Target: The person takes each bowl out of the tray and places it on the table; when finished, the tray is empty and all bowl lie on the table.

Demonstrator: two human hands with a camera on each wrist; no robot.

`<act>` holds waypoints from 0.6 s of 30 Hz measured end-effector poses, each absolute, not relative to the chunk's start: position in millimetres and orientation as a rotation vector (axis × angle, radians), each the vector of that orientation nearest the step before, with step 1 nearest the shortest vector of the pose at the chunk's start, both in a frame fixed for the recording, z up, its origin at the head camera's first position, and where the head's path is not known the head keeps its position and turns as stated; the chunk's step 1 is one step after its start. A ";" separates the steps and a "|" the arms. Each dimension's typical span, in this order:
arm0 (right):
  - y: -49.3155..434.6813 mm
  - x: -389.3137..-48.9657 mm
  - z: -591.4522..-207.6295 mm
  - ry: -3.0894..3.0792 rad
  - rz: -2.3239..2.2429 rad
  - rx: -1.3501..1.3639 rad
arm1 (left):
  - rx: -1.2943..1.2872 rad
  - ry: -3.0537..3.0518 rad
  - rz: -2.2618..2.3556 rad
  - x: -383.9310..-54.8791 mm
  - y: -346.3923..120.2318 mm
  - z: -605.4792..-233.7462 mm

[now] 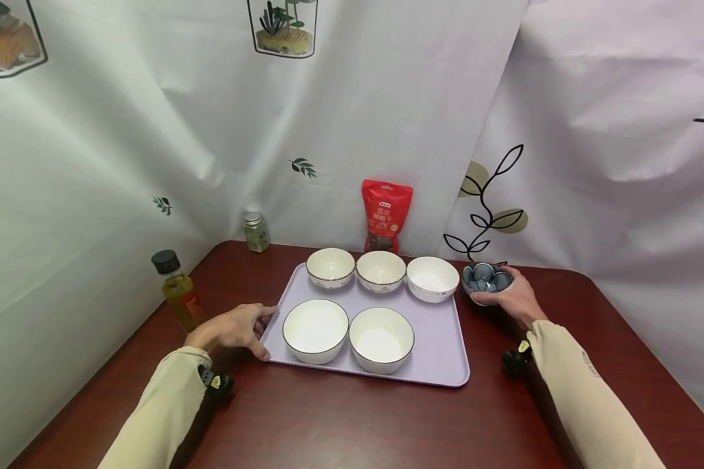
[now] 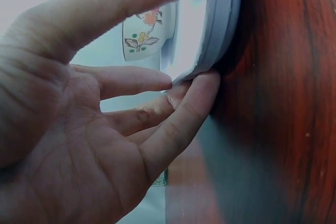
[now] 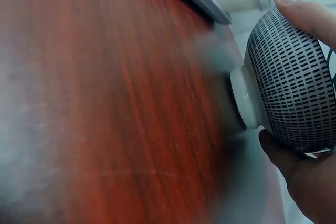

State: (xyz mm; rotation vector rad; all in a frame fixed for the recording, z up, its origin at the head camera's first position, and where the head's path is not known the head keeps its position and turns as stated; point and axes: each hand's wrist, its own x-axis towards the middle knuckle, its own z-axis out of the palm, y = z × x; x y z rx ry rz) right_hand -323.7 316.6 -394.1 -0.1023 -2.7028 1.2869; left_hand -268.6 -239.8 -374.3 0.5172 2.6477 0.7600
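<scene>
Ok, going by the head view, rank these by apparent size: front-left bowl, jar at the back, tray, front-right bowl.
1. Tray
2. Front-left bowl and front-right bowl: too alike to rank
3. Jar, though it stands farther back

Soft, even light fills the head view, with a faint sheen on the table in front of the tray. The left wrist view is dimmer (though the tray glares white); the right wrist view blurs the table away from the tray.
</scene>
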 end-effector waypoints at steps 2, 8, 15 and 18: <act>317.9 -326.2 -395.1 -2.688 1.287 -0.127 | 0.516 2.652 0.749 -268.8 -238.4 -374.1; 319.2 -333.1 -395.2 -2.709 1.250 -0.160 | 0.504 2.648 0.744 -269.0 -236.8 -371.7; 318.6 -342.8 -394.1 -2.758 1.232 -0.138 | 0.476 2.642 0.736 -269.2 -236.4 -370.7; 317.1 -344.9 -392.6 -2.765 1.188 -0.105 | 0.484 2.645 0.730 -269.8 -236.3 -370.6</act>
